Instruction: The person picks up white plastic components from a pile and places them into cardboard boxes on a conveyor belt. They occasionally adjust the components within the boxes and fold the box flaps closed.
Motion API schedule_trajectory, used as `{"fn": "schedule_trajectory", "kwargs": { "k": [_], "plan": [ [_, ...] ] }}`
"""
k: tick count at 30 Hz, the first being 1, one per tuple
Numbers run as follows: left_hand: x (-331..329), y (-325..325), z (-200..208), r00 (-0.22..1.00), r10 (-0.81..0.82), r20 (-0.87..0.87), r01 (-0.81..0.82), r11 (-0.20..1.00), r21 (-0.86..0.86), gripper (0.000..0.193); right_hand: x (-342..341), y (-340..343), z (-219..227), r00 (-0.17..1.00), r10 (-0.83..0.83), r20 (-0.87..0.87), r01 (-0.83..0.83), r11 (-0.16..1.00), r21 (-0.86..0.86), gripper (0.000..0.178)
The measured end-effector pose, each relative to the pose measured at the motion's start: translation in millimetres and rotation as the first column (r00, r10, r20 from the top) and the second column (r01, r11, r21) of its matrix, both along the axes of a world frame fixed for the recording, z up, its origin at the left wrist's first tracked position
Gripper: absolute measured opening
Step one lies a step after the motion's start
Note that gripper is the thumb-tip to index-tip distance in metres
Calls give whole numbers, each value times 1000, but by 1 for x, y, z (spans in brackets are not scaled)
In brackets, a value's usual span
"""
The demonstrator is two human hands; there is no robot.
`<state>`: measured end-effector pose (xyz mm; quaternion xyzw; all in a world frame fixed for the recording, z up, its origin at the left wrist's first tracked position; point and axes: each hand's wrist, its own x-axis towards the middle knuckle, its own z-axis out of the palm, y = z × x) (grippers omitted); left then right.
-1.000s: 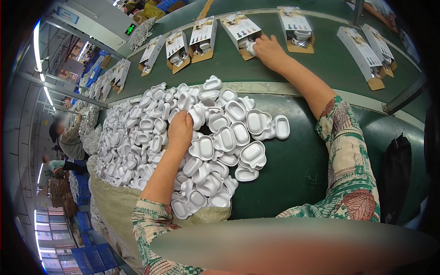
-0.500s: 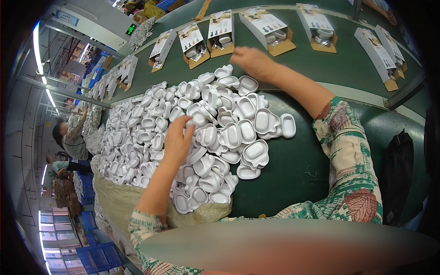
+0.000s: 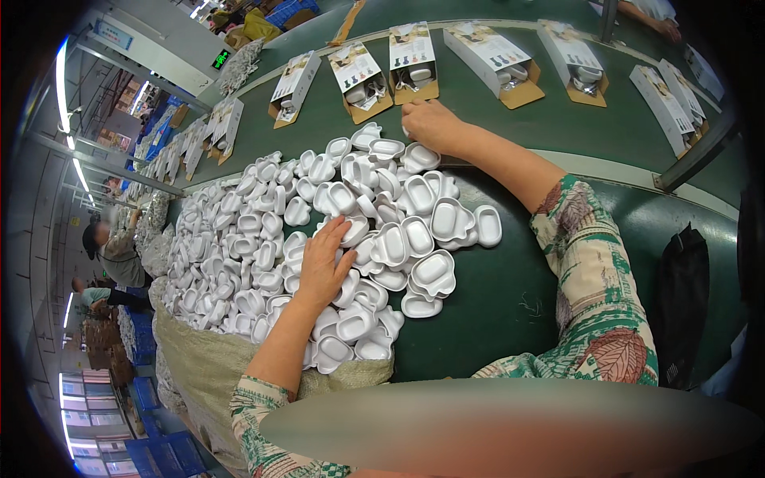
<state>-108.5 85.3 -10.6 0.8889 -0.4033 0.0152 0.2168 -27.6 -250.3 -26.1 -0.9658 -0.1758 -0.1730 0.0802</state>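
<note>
A large heap of white plastic shells, small shallow dishes with a shaped rim, covers the dark green table. My left hand lies on the heap's middle with its fingers stretched and thumb apart, touching shells and gripping none. Beyond the heap's far edge, my right hand is over the border of the green belt. Its fingers are curled down, and a bit of white shows at the fingertips; what it belongs to is hidden. Just beyond this hand stands an open printed carton with a white part and a cable inside.
More open cartons stand along the green belt, left and right. A woven sack lies under the heap's near left side. A metal post rises at right, near a black bag. Other people work at far left.
The cartons have shifted right relative to the heap. My left hand has flattened onto the shells. My right hand has come slightly nearer and right, away from the carton's flap.
</note>
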Motion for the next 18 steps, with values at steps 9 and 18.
{"fn": "schedule_trajectory", "kwargs": {
  "k": [9, 18],
  "plan": [
    [-1, -5, 0, 999, 30, -14, -30, 999, -19, 46, 29, -63, 8, 907, -271, 322, 295, 955, -27, 10],
    [-2, -2, 1, 999, 51, 1, -51, 998, -48, 44, 8, -73, 4, 868, -292, 402, 180, 939, 293, 6]
  ]
}}
